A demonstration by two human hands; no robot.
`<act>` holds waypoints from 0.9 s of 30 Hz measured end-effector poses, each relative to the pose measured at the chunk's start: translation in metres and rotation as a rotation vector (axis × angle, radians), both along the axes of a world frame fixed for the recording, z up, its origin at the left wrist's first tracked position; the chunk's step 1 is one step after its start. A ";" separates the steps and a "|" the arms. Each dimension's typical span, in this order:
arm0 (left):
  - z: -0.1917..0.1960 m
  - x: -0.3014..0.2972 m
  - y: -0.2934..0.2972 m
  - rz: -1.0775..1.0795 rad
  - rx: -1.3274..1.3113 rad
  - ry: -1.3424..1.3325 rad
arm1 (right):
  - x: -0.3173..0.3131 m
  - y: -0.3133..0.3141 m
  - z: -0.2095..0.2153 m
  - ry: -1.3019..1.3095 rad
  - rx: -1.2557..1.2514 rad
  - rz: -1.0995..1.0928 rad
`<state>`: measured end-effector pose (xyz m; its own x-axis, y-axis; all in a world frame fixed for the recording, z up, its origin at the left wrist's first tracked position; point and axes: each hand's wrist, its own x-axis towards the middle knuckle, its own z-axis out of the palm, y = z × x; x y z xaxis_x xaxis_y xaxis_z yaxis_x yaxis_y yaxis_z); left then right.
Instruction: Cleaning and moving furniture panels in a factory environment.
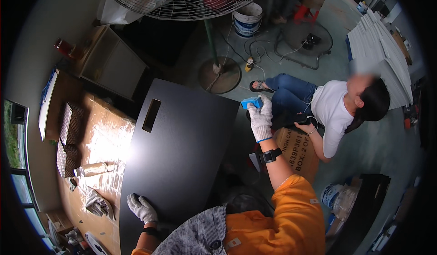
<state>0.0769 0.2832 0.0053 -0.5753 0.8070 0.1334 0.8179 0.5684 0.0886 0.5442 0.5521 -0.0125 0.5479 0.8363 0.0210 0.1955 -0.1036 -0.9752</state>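
Blue block [251, 102] in right grip [261, 117], near edge of dark panel [186, 123]

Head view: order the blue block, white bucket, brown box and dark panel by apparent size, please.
1. Dark panel, by far
2. Brown box, partly hidden
3. White bucket
4. Blue block, partly covered by the right hand

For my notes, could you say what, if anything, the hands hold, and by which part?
The right hand holds a blue block, seemingly by its right side; the left hand rests on a panel.
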 end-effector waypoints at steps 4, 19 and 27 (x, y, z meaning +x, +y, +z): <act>0.001 0.000 0.000 0.002 0.002 -0.005 | -0.006 -0.004 0.005 0.025 -0.068 0.035; 0.004 0.003 0.000 0.021 -0.027 -0.022 | -0.006 -0.041 -0.016 -0.066 0.060 0.252; -0.004 -0.006 -0.006 0.013 -0.044 0.019 | -0.014 -0.036 0.006 -0.043 0.077 0.227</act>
